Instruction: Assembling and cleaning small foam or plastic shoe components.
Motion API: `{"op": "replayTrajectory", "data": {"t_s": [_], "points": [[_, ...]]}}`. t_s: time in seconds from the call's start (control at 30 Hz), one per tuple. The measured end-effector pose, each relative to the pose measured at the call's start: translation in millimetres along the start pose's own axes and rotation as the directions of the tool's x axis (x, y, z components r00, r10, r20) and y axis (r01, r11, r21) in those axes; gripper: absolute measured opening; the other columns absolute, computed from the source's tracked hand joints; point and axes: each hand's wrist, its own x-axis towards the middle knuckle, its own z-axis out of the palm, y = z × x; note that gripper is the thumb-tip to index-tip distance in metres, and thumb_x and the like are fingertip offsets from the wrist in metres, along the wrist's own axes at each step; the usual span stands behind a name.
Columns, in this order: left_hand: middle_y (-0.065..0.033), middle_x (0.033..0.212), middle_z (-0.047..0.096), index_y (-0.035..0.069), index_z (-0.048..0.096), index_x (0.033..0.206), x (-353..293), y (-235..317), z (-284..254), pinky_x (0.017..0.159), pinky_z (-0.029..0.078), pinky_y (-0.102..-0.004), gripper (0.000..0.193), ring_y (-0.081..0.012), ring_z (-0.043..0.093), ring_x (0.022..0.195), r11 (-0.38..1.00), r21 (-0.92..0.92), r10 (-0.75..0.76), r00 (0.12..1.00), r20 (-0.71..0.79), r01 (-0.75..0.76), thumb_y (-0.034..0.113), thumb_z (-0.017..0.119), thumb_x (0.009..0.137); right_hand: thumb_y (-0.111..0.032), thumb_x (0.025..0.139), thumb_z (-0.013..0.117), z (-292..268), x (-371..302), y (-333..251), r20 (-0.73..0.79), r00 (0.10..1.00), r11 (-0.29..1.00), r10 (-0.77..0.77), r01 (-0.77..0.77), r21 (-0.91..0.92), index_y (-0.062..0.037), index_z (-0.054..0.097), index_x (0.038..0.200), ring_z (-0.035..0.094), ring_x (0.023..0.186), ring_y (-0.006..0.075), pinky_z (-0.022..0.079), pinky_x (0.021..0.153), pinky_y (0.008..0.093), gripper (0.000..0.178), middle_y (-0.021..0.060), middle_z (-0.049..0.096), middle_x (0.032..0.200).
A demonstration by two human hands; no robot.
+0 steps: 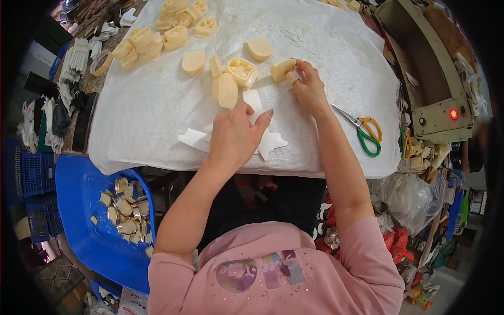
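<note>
The right hand (pixel 310 86) is positioned over the upper right-centre of the work surface, with its thumb and fingers clamped on a cream-coloured, rounded, heel-shaped block (pixel 282 70). A small pale cylindrical piece (pixel 292 77) shows at the thumb; whether it is part of the block cannot be determined. The left hand (pixel 235 134) is palm down near the middle of the front half, over white, flat, flexible cut pieces. Its thumb stands apart from the index finger, and the index fingertip lies at the edge of a white upright strip (pixel 253 98); whether the curled fingers grip anything cannot be seen. A white pointed piece (pixel 193 138) extends to the left of this hand, and a white notched piece (pixel 273 143) extends to its right. Beyond the left hand, a cream hollow block with internal ribs (pixel 241 72) stands beside a cream solid oblong block (pixel 226 90). Further cream blocks (pixel 140 44) are grouped at the upper left. All rest on a white woven plastic sheet (pixel 136 118). Steel scissors with one yellow and one green handle (pixel 359 124) lie open to the right of the right forearm. Below the sheet's left edge, a blue plastic tub (pixel 76 220) contains shiny gold-toned pieces (pixel 126 207).
</note>
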Motion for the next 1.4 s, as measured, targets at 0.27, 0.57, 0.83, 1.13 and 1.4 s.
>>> {"op": "replayTrajectory", "data": {"t_s": [0.27,0.57,0.83,1.13,1.4], "points": [[-0.0185,0.071,0.061,-0.002,0.042,0.116,-0.9,-9.4,18.0,0.064,0.048,-0.0420,0.051,-0.0365,0.062,0.067,0.932,0.354,0.154,0.971,-0.182,-0.082,0.015,0.070,0.076,-0.001,0.081,0.063,-0.7,-8.0,-18.8,-0.033,0.998,0.962,-0.054,0.061,0.265,-0.0051,0.048,0.125,0.054,0.104,0.0182,0.042,0.093,0.0328,0.047,0.0078,0.058,0.115],[-0.0089,0.078,0.060,0.002,0.032,0.135,-13.0,7.6,11.9,0.061,0.047,-0.0256,0.066,-0.0126,0.057,0.066,0.933,-0.356,-0.038,0.969,-0.243,-0.053,-0.005,0.062,0.076,0.010,0.080,0.057,9.2,-25.8,-16.1,-0.231,0.973,0.799,0.008,0.133,0.586,-0.0030,0.051,0.118,0.057,0.093,0.0161,0.049,0.083,0.0280,0.041,0.0098,0.059,0.114],[-0.0089,0.083,0.058,-0.002,0.046,0.122,-38.5,-8.0,-18.0,0.046,0.037,-0.0195,0.039,-0.0100,0.052,0.062,0.352,-0.927,-0.078,0.991,0.106,0.127,0.002,0.058,0.086,0.006,0.085,0.055,6.3,-29.4,-12.5,-0.279,0.955,0.649,0.106,0.146,0.747,0.0001,0.049,0.116,0.058,0.097,0.0186,0.051,0.084,0.0296,0.032,0.0132,0.058,0.111],[-0.0100,0.086,0.057,-0.002,0.047,0.121,-53.8,-3.3,-11.1,0.050,0.040,-0.0269,0.037,-0.0155,0.053,0.068,0.096,-0.968,-0.002,0.972,0.234,0.233,0.025,0.041,0.097,-0.011,0.094,0.048,-39.4,-56.2,-19.5,0.033,0.933,0.178,0.357,-0.103,0.979,-0.0038,0.032,0.117,0.056,0.097,0.0293,0.051,0.087,0.0481,0.029,0.0191,0.048,0.116],[-0.0120,0.095,0.058,-0.004,0.043,0.126,-79.0,-4.5,6.3,0.057,0.041,-0.0289,0.041,-0.0175,0.054,0.074,0.208,-0.966,-0.037,0.988,0.148,0.152,0.025,0.038,0.098,-0.017,0.087,0.062,-65.7,-137.4,-53.6,0.089,0.989,0.174,0.121,-0.109,0.979,-0.0079,0.037,0.120,0.056,0.099,0.0244,0.047,0.079,0.0336,0.043,0.0188,0.049,0.120]]}}
